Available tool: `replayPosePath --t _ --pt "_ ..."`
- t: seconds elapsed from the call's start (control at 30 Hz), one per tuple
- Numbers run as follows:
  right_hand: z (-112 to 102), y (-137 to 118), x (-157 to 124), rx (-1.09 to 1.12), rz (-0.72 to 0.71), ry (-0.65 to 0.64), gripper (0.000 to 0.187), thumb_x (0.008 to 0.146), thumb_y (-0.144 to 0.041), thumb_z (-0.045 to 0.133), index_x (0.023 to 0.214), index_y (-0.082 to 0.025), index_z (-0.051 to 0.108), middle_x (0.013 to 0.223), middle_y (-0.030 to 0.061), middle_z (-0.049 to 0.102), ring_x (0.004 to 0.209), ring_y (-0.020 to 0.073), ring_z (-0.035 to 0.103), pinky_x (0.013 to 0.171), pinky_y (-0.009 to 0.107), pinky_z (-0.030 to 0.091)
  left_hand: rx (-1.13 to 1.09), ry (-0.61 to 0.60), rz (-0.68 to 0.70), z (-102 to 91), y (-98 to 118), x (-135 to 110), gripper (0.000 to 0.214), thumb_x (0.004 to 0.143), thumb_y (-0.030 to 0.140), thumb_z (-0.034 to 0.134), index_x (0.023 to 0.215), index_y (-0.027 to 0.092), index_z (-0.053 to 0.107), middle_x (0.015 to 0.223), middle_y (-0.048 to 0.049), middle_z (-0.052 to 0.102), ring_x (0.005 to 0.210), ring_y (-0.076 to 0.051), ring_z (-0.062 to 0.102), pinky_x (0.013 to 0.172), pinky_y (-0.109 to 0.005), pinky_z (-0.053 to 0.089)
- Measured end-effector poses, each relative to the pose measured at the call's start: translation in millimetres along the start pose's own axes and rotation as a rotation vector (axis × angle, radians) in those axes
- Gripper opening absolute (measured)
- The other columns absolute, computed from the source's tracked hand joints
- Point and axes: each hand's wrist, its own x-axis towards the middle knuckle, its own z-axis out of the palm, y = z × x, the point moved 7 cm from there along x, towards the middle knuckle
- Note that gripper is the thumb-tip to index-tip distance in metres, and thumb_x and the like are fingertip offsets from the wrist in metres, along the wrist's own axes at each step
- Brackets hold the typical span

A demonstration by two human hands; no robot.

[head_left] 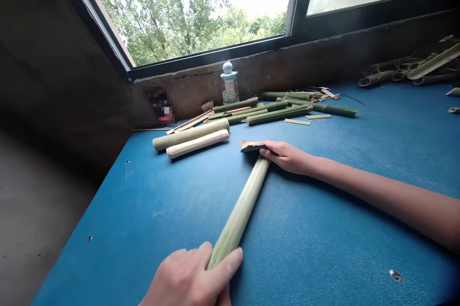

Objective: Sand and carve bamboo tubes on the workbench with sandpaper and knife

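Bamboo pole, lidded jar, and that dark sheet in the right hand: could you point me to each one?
Bamboo pole (240,210), head view: the middle of its length.
Lidded jar (229,87), head view: its see-through body.
Dark sheet (253,147), head view: its uncovered left part.

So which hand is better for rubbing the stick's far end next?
Probably the right hand: it holds a sandpaper-like sheet there. The left hand grips the near end of the stick.
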Motion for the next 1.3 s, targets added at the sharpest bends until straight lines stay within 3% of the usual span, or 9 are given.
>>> replayPosePath --t 0.2,0.3,0.37,0.5,0.67,0.87,1.03,1.2,1.3 --pt "-2.6 -6.1 -4.1 0.041 -0.151 0.029 0.036 0.104 -0.030 0.038 0.133 -0.024 0.059 0.135 0.0071 0.064 0.129 0.0217 0.057 0.111 0.042 0.044 -0.529 -0.165 -0.334 -16.6 -68.9 5.6 0.036 0.098 0.026 0.039 0.125 0.031 0.062 0.085 0.0019 0.070 0.067 -0.013 0.064 0.061 -0.020 0.047" --pt "-0.6 -7.3 -4.2 0.004 -0.156 -0.018 0.037 0.104 -0.029 0.038 0.136 -0.025 0.057 0.137 0.0069 0.063 0.129 0.0214 0.057 0.110 0.041 0.045 -0.389 -0.203 -0.571 -25.1 -108.3 -2.1 0.038 0.101 0.042 0.040 0.133 0.028 0.054 0.090 0.0017 0.071 0.066 -0.014 0.065 0.060 -0.022 0.047" --pt "0.9 -9.9 -5.1 -0.031 -0.153 -0.047 0.040 0.103 -0.030 0.040 0.140 -0.026 0.053 0.143 0.0073 0.058 0.133 0.0226 0.054 0.112 0.043 0.043 -0.174 -0.154 -0.577 -32.7 -117.4 -2.7 0.039 0.099 0.047 0.044 0.132 0.027 0.053 0.090 0.0021 0.071 0.066 -0.015 0.065 0.060 -0.023 0.046" --pt "-0.2 -17.3 -10.4 -0.111 -0.096 -0.107 0.054 0.100 -0.039 0.047 0.151 -0.022 0.041 0.155 0.0113 0.043 0.144 0.0269 0.041 0.118 0.048 0.035 0.339 -0.105 -0.272 -30.1 -88.9 12.7 0.036 0.096 0.037 0.053 0.127 0.021 0.056 0.092 -0.0030 0.069 0.075 -0.020 0.066 0.065 -0.028 0.046" --pt "-26.6 -38.6 -24.7 -0.108 -0.099 -0.281 0.070 0.091 -0.056 0.059 0.151 -0.023 0.043 0.156 0.0101 0.042 0.145 0.0329 0.037 0.118 0.050 0.035 0.753 -0.192 -0.147 -17.9 -63.1 33.3 0.017 0.094 0.015 0.047 0.099 0.015 0.063 0.075 -0.0032 0.059 0.066 -0.020 0.058 0.072 -0.035 0.046" --pt "-60.1 -52.3 -34.3 0.117 0.087 -0.398 0.041 0.098 -0.054 0.046 0.126 -0.031 0.067 0.126 0.0001 0.069 0.108 0.0237 0.068 0.084 0.028 0.057 0.863 -0.006 -0.225 -57.4 -52.9 43.8 0.025 0.093 0.008 0.044 0.076 0.020 0.058 0.060 -0.0004 0.044 0.052 -0.017 0.040 0.052 -0.032 0.022" --pt "-49.3 -70.7 -15.3 -0.142 0.060 -0.296 0.067 0.075 -0.056 0.074 0.132 -0.026 0.055 0.129 0.0077 0.061 0.112 0.0273 0.061 0.084 0.031 0.052 0.991 0.109 -0.199 -99.2 -41.4 44.2 0.021 0.090 0.009 0.048 0.074 0.020 0.055 0.061 -0.0001 0.043 0.056 -0.017 0.040 0.054 -0.033 0.021" --pt "-52.8 -101.9 19.4 -0.329 -0.043 -0.164 0.011 0.081 -0.026 0.065 0.090 -0.021 0.062 0.086 0.0032 0.070 0.075 0.0191 0.063 0.061 0.025 0.039 1.013 0.201 -0.222 -147.5 -50.4 52.6 0.016 0.086 0.013 0.049 0.073 0.021 0.051 0.060 -0.0001 0.039 0.057 -0.017 0.038 0.054 -0.033 0.019" --pt "-73.6 -111.3 39.0 -0.396 -0.020 -0.030 0.008 0.081 -0.026 0.063 0.085 -0.021 0.060 0.078 0.0031 0.069 0.065 0.0180 0.061 0.054 0.025 0.031 1.132 0.233 -0.226 -171.8 -58.3 66.0 0.017 0.084 0.011 0.044 0.070 0.019 0.049 0.061 -0.0010 0.040 0.060 -0.017 0.043 0.055 -0.030 0.019"
